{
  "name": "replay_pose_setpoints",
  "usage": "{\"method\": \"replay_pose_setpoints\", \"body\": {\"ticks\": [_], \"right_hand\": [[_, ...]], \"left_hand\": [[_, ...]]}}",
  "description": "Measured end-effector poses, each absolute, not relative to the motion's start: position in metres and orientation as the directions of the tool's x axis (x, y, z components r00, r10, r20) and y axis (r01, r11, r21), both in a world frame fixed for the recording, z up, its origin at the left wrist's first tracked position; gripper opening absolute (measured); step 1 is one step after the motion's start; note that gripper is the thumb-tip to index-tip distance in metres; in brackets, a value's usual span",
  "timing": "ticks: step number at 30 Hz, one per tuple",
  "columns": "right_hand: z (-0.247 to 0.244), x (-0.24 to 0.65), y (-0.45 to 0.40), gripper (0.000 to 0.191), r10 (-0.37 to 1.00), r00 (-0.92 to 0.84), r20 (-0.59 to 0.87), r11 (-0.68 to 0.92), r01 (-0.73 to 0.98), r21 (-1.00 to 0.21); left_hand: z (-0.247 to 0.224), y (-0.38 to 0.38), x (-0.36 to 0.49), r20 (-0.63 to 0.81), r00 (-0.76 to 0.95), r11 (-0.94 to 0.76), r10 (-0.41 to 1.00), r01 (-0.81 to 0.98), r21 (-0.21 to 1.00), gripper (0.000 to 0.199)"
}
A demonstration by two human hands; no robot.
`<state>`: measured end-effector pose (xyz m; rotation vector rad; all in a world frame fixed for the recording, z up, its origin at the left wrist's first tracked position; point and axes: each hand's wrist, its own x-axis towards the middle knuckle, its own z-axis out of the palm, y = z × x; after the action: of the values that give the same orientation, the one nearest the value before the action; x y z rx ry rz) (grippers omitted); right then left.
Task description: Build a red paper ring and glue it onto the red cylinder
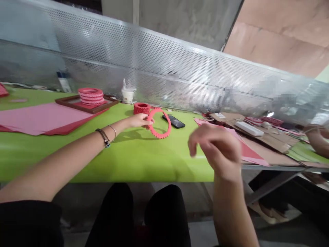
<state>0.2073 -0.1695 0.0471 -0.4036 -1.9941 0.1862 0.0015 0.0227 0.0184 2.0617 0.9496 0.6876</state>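
Note:
My left hand (141, 120) grips the left edge of a red ring with a zigzag outer edge (167, 133), held upright above the green tabletop. A bracelet and a beaded cord circle that wrist. My right hand (218, 147) is raised near the table's front edge, away from the ring. Its fingers are bent and somewhat blurred, with a gap between finger and thumb, and nothing shows in it. Just behind my left hand stands a stack of red rings (142, 108). A black phone (177, 121) lies behind the held ring.
At the left, a brown tray (64, 101) holds a stack of pink and red rings (90, 96), near pink sheets (38, 118). A white cup (128, 95) stands before the perforated metal panel (195, 65). Cardboard (277, 140) and a white power strip (248, 128) lie right, near another person's hand (317, 139).

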Motion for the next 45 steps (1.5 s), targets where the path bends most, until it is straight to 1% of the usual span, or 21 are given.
{"method": "replay_pose_setpoints", "body": {"ticks": [2, 3, 5, 6, 8, 10, 13, 16, 18, 20, 22, 24, 27, 32, 35, 39, 41, 43, 45], "right_hand": [[0.04, 0.214, -0.134, 0.023, 0.523, -0.277, 0.806, 0.844, 0.304, -0.443], [0.033, 0.218, -0.114, 0.031, 0.619, -0.177, 0.765, 0.755, 0.403, -0.518], [0.018, 0.224, -0.075, 0.053, 0.769, 0.068, 0.636, 0.489, 0.579, -0.653], [0.011, 0.227, -0.059, 0.063, 0.81, 0.137, 0.57, 0.372, 0.63, -0.681], [0.002, 0.228, -0.035, 0.074, 0.83, 0.142, 0.539, 0.34, 0.639, -0.69], [-0.003, 0.224, -0.021, 0.079, 0.84, 0.101, 0.533, 0.356, 0.638, -0.683], [-0.001, 0.211, -0.01, 0.073, 0.84, 0.021, 0.542, 0.415, 0.618, -0.667], [0.002, 0.198, -0.004, 0.058, 0.809, -0.02, 0.588, 0.479, 0.602, -0.639], [0.003, 0.193, -0.002, 0.043, 0.777, -0.024, 0.629, 0.513, 0.603, -0.611], [0.003, 0.19, -0.004, 0.029, 0.748, -0.037, 0.663, 0.543, 0.608, -0.579], [0.002, 0.19, -0.009, 0.021, 0.727, -0.058, 0.684, 0.566, 0.614, -0.55], [0.002, 0.189, -0.016, 0.02, 0.71, -0.072, 0.7, 0.584, 0.617, -0.528], [0.002, 0.188, -0.027, 0.025, 0.679, -0.084, 0.729, 0.609, 0.618, -0.497], [0.002, 0.184, -0.044, 0.033, 0.618, -0.141, 0.774, 0.66, 0.627, -0.413], [0.002, 0.183, -0.051, 0.036, 0.568, -0.167, 0.806, 0.686, 0.638, -0.351], [0.001, 0.18, -0.055, 0.034, 0.458, -0.208, 0.864, 0.734, 0.637, -0.236], [0.001, 0.178, -0.056, 0.032, 0.42, -0.223, 0.879, 0.754, 0.625, -0.202], [0.0, 0.177, -0.055, 0.029, 0.408, -0.237, 0.882, 0.768, 0.612, -0.191], [0.0, 0.178, -0.054, 0.025, 0.422, -0.242, 0.874, 0.773, 0.599, -0.207]], "left_hand": [[0.025, 0.015, -0.004, 0.18, 0.571, -0.472, 0.801, 0.416, 0.778, 0.02], [0.028, 0.01, -0.007, 0.196, 0.568, -0.489, 0.799, 0.426, 0.761, 0.021], [0.033, 0.003, -0.012, 0.225, 0.567, -0.526, 0.792, 0.446, 0.725, 0.025], [0.034, 0.0, -0.015, 0.241, 0.568, -0.543, 0.787, 0.452, 0.707, 0.025], [0.034, -0.004, -0.02, 0.272, 0.57, -0.575, 0.775, 0.459, 0.677, 0.025], [0.033, -0.007, -0.023, 0.299, 0.57, -0.599, 0.765, 0.46, 0.655, 0.024], [0.032, -0.01, -0.028, 0.332, 0.573, -0.631, 0.749, 0.465, 0.621, 0.022], [0.032, -0.014, -0.031, 0.374, 0.57, -0.666, 0.731, 0.48, 0.571, 0.02], [0.03, -0.017, -0.033, 0.408, 0.556, -0.683, 0.724, 0.495, 0.537, 0.02], [0.027, -0.021, -0.034, 0.447, 0.528, -0.69, 0.722, 0.513, 0.51, 0.027], [0.024, -0.024, -0.035, 0.492, 0.487, -0.692, 0.722, 0.53, 0.491, 0.038], [0.021, -0.028, -0.032, 0.534, 0.443, -0.69, 0.72, 0.543, 0.479, 0.044], [0.017, -0.032, -0.025, 0.588, 0.388, -0.69, 0.71, 0.55, 0.47, 0.044], [0.004, -0.033, -0.011, 0.704, 0.279, -0.709, 0.653, 0.551, 0.439, 0.033], [0.001, -0.035, -0.009, 0.782, 0.223, -0.73, 0.583, 0.566, 0.383, 0.025], [0.008, -0.04, -0.008, 0.86, 0.213, -0.759, 0.464, 0.597, 0.261, 0.02], [0.012, -0.04, -0.005, 0.876, 0.234, -0.773, 0.421, 0.598, 0.211, 0.018], [0.012, -0.038, -0.002, 0.872, 0.256, -0.79, 0.417, 0.577, 0.208, 0.018], [0.009, -0.036, 0.0, 0.851, 0.28, -0.804, 0.444, 0.543, 0.241, 0.018]]}}
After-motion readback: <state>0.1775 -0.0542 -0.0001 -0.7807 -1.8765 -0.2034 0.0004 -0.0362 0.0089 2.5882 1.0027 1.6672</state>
